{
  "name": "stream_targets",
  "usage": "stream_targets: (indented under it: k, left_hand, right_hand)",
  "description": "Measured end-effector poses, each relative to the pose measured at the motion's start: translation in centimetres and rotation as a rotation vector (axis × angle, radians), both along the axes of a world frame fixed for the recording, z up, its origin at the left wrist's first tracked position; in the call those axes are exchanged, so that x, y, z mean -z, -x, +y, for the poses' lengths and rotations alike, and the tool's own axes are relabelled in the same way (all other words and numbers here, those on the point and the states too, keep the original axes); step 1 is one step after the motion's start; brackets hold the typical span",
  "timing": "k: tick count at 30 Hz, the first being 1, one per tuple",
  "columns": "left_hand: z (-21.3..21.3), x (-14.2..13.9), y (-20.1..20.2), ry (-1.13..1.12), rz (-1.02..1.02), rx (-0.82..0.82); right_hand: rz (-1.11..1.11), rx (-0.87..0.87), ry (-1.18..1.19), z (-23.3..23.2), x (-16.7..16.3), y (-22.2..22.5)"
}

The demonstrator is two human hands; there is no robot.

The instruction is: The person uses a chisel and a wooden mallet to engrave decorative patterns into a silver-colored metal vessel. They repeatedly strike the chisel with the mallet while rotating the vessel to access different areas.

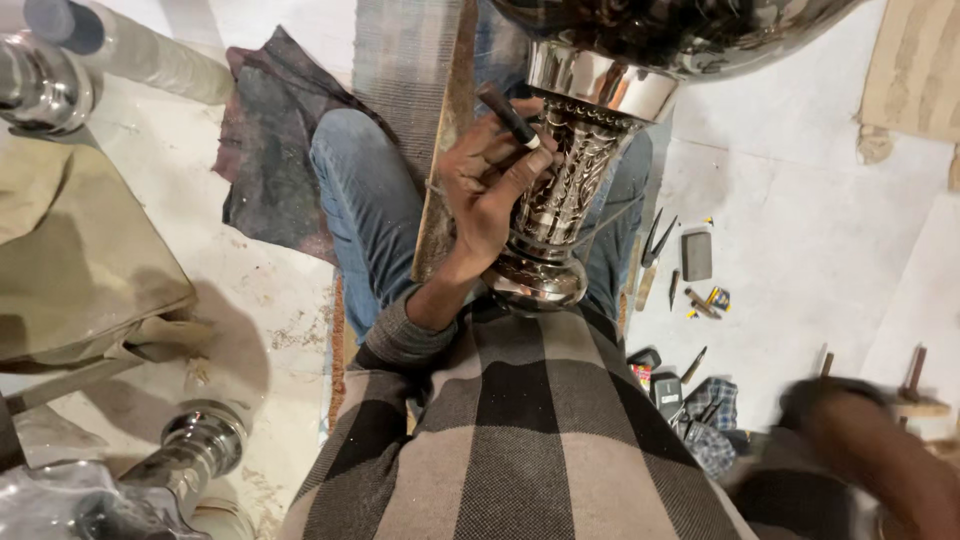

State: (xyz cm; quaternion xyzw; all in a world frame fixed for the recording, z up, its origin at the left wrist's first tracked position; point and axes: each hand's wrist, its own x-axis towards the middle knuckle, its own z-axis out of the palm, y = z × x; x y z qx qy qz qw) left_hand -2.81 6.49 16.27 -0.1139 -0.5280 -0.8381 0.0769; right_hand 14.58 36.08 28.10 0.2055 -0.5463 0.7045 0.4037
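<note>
We sit on the floor [800,200] with a tall polished metal vessel [560,215] lying across our lap, its rounded foot against our checked sweater and its wide bowl running out of the top of the view. Our left hand [490,185] presses against the stem, its fingers [525,170] clamped on a short dark punch tool [508,114] whose pale tip touches the ornamented band. Our right hand [850,420] is low at the right, blurred by motion, so we cannot tell how its fingers stand or whether it holds anything. As we judge it, the leafy relief already covers most of the visible stem, while the smooth collar above and the plain bulb at the foot remain mirror-bright and unworked. The metal is hard and glossy, the pattern fine and ridged. Small hand tools [690,270] lie scattered on the pale stone floor beside us, and a dark crumpled cloth [270,150] lies beyond our knee.
</note>
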Motion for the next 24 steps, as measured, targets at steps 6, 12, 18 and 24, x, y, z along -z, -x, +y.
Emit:
stream_targets:
  k: [6, 12, 18, 24]
  left_hand:
    - [-1.4, 0.4, 1.0, 0.157, -0.001, 0.216]
    - [-3.0, 0.8, 3.4, 0.307, 0.252, 0.358]
    - [-5.0, 1.5, 4.9, 0.282, 0.347, 0.565]
    - [-5.5, 3.8, 5.6, 0.342, 0.553, 0.568]
  right_hand:
    - [-0.610, -0.049, 0.095, -4.0, 11.3, 2.8]
    - [-0.929, 0.005, 0.088, -8.0, 13.4, 0.7]
    - [-0.848, 0.117, -0.386, -9.3, 11.6, 1.2]
    - [-0.873, 0.286, -0.684, -10.8, 8.9, 1.6]
